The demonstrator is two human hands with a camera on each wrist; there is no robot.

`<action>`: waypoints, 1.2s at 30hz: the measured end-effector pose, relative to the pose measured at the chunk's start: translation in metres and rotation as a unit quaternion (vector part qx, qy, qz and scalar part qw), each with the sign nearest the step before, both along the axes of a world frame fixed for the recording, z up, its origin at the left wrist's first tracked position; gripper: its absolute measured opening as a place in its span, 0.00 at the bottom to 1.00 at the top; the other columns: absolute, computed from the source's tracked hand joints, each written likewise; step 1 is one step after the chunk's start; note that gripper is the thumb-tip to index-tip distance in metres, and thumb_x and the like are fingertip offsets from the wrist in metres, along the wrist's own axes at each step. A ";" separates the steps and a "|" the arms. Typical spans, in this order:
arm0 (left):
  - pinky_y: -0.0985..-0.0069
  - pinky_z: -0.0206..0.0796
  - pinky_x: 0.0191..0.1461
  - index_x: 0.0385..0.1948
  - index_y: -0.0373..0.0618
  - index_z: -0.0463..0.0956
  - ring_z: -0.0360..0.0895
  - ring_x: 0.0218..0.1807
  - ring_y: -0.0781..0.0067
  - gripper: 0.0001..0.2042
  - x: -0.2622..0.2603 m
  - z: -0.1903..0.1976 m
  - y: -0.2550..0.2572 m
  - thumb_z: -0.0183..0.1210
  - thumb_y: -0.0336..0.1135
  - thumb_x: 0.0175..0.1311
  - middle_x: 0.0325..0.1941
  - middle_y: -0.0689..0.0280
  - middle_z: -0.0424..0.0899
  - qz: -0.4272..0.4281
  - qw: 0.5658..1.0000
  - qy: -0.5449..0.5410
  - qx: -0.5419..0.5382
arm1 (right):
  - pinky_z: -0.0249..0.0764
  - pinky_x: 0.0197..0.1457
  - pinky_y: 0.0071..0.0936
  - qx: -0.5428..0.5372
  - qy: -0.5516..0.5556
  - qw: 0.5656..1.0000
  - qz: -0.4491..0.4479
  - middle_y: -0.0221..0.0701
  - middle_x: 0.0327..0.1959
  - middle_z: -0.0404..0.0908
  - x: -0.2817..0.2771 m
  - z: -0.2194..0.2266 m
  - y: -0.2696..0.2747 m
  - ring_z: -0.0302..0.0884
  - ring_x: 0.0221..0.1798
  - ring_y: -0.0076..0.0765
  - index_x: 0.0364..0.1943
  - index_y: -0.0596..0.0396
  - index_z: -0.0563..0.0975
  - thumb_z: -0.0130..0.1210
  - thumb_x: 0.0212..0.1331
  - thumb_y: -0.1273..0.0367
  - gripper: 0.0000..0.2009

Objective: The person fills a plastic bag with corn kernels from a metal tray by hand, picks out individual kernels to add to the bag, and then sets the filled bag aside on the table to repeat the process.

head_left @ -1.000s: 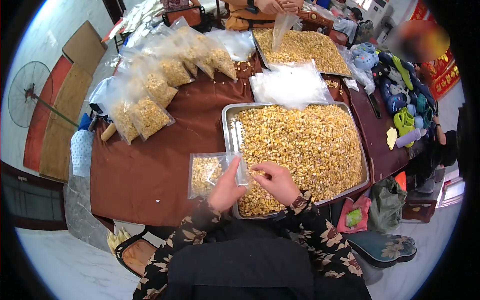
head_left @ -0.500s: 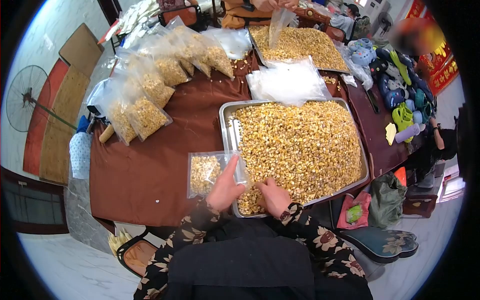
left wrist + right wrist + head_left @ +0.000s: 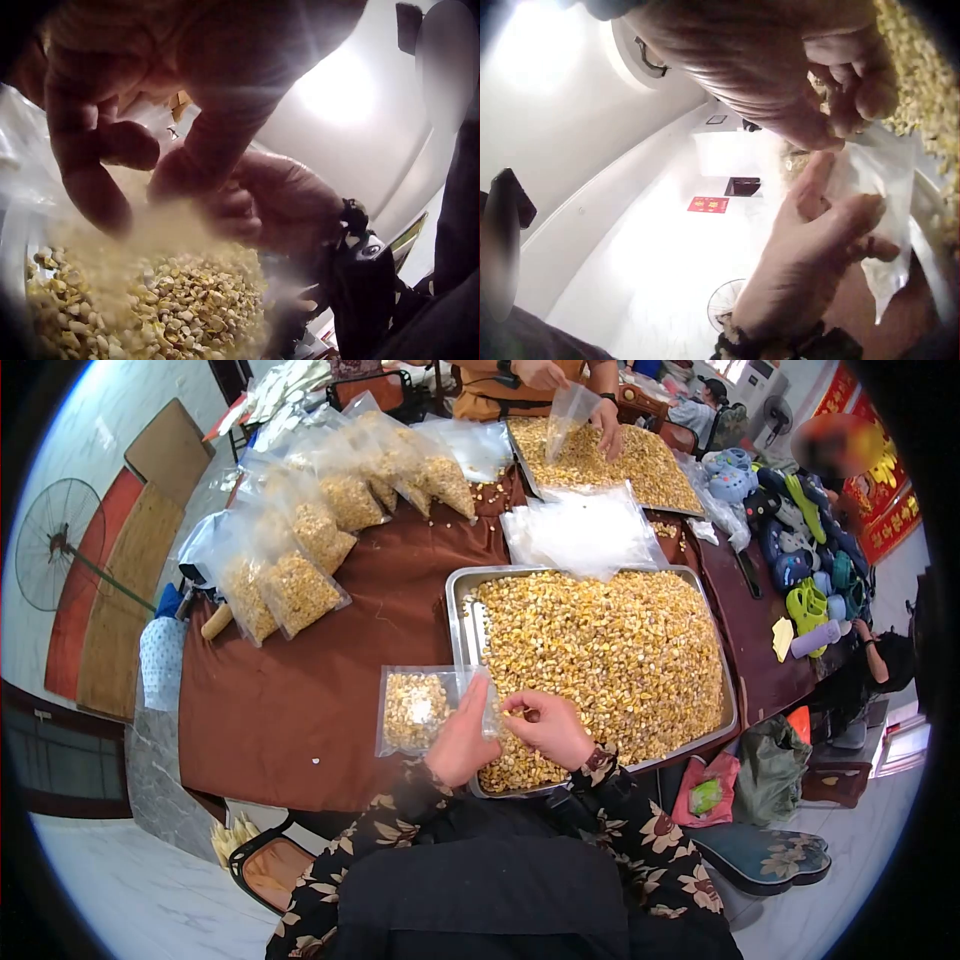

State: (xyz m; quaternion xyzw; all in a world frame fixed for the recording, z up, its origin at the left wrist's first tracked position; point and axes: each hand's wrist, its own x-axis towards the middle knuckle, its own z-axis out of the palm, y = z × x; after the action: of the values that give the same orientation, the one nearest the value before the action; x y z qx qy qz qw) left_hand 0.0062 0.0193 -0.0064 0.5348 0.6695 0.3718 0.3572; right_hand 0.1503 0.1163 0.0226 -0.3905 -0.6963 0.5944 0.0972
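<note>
A clear plastic bag (image 3: 405,710) partly filled with pale corn kernels lies at the tray's left edge. My left hand (image 3: 462,735) holds its mouth, thumb and fingers pointing up and away; in the right wrist view, the fingers are curled round the film. Close to that mouth, my right hand (image 3: 552,728) has thumb and fingertips drawn together over some corn kernels, mostly hidden by the fingers. Below it, loose yellow corn (image 3: 610,650) is heaped in a metal tray (image 3: 458,622). The left wrist view shows both hands close together over the corn.
Filled bags (image 3: 300,595) lean in a row at the back left. A stack of flat bags (image 3: 570,530) overlaps the tray's far rim. Across the table, another person's hand (image 3: 606,428) hovers over a second corn tray (image 3: 660,470). Plastic clogs (image 3: 805,600) are piled at right.
My right hand dipped into the corn half a second ago and has since risen back to the bag's mouth. Across the table, the other person's hand has reached down toward their corn.
</note>
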 end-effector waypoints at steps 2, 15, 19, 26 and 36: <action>0.69 0.50 0.69 0.66 0.33 0.45 0.53 0.70 0.49 0.42 0.001 -0.003 0.000 0.59 0.27 0.46 0.68 0.42 0.54 0.003 1.000 -0.005 0.011 | 0.71 0.30 0.21 0.014 0.008 1.000 0.010 0.31 0.31 0.80 -0.007 -0.001 -0.002 0.75 0.27 0.21 0.43 0.60 0.78 0.56 0.56 0.68 0.12; 0.71 0.44 0.72 0.65 0.31 0.45 0.47 0.72 0.52 0.42 -0.004 -0.002 0.000 0.59 0.28 0.47 0.70 0.43 0.49 -0.008 0.999 -0.028 0.021 | 0.73 0.45 0.40 0.290 -0.129 0.938 0.143 0.39 0.43 0.74 0.030 -0.036 0.009 0.74 0.47 0.46 0.48 0.53 0.75 0.59 0.51 0.66 0.18; 0.71 0.43 0.72 0.65 0.31 0.44 0.46 0.73 0.52 0.42 -0.003 0.000 -0.001 0.59 0.28 0.47 0.70 0.43 0.48 -0.010 1.000 -0.026 0.014 | 0.73 0.45 0.41 0.320 -0.238 0.893 0.209 0.41 0.47 0.67 0.032 -0.029 -0.011 0.74 0.46 0.49 0.56 0.45 0.68 0.63 0.44 0.66 0.29; 0.71 0.42 0.72 0.65 0.30 0.44 0.45 0.73 0.51 0.42 -0.004 0.004 -0.001 0.59 0.29 0.47 0.70 0.42 0.48 -0.010 0.999 -0.040 0.002 | 0.72 0.44 0.42 0.258 -0.224 0.923 0.177 0.44 0.38 0.73 0.027 -0.066 -0.025 0.75 0.40 0.52 0.49 0.48 0.74 0.61 0.46 0.69 0.22; 0.68 0.45 0.71 0.66 0.32 0.44 0.44 0.73 0.49 0.43 0.001 0.003 -0.001 0.59 0.29 0.46 0.70 0.41 0.45 -0.012 1.000 -0.007 -0.016 | 0.72 0.41 0.30 0.068 -0.050 0.996 0.021 0.37 0.31 0.81 0.016 -0.012 0.000 0.78 0.34 0.38 0.36 0.59 0.78 0.57 0.51 0.66 0.12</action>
State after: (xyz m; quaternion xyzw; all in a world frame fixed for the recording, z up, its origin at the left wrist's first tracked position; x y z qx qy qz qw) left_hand 0.0074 0.0184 -0.0030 0.5347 0.6663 0.3604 0.3744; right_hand 0.1662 0.1163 0.0107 -0.3976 -0.7468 0.5276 0.0760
